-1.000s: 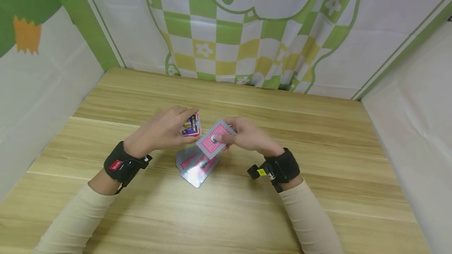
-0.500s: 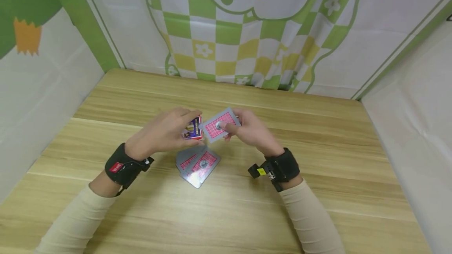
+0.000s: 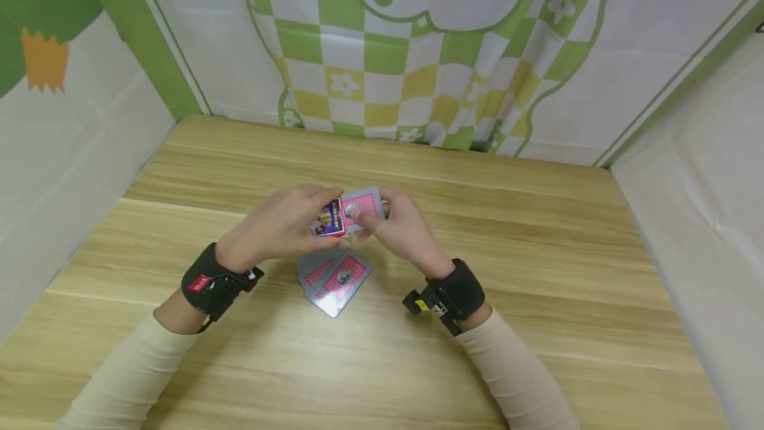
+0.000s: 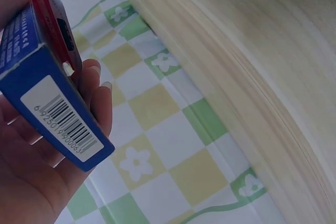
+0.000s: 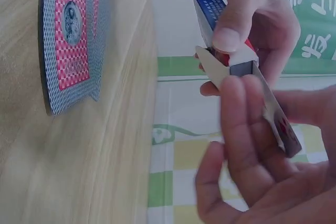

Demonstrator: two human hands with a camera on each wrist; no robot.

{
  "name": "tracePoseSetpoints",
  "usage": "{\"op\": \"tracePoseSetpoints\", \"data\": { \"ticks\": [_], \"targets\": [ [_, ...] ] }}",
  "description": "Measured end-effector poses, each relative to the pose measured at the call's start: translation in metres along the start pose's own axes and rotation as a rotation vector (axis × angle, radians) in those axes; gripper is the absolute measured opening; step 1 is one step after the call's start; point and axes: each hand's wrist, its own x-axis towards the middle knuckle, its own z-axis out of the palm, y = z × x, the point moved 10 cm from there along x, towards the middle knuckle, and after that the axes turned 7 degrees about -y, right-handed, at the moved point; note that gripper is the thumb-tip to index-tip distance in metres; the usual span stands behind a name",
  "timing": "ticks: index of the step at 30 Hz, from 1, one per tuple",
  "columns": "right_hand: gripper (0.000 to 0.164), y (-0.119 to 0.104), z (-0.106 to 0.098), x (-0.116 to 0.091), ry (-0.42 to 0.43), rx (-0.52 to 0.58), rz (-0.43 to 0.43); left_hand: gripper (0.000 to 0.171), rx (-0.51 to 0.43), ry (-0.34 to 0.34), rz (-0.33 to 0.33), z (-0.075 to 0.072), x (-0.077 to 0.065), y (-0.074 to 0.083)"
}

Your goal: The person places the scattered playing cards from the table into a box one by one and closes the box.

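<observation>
My left hand (image 3: 280,221) grips a small purple and red playing-card box (image 3: 327,219) over the middle of the table. In the left wrist view the box shows its blue side and a white barcode (image 4: 63,121). Between thumb and fingers, my right hand (image 3: 406,227) pinches a playing card (image 3: 370,204) with a red-checked back. Its left edge meets the box's open right end. White flaps (image 5: 212,66) stand out from that end in the right wrist view. Below both hands, several fanned cards (image 3: 346,277) lie face down on the table.
The wood-grain table (image 3: 477,363) runs back to a green, yellow and white checked curtain (image 3: 388,85). Pale fabric walls close off both sides. Each wrist wears a black strap (image 3: 456,290) with a small camera.
The right hand has brought its card from above the fanned cards up, then left to the box's open end, turning it more level. The left hand has shifted slightly right with the box.
</observation>
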Motion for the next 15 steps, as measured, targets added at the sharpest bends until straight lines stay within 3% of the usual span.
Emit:
{"op": "tracePoseSetpoints", "data": {
  "ticks": [3, 7, 11, 15],
  "targets": [
    [0.031, 0.003, 0.0, 0.002, -0.035, 0.026, 0.026, 0.083, 0.0, 0.006, 0.005, 0.0, 0.0, -0.001],
    [0.033, 0.008, -0.012, 0.002, -0.008, 0.064, 0.064, 0.084, -0.008, 0.001, -0.007, -0.001, -0.001, -0.004],
    [0.021, 0.008, -0.018, 0.0, 0.035, 0.035, 0.066, 0.086, 0.019, 0.008, -0.004, 0.0, -0.001, -0.003],
    [0.011, 0.007, -0.006, 0.002, -0.017, 0.006, 0.024, 0.086, 0.04, 0.003, 0.037, 0.002, 0.0, 0.004]
  ]
}}
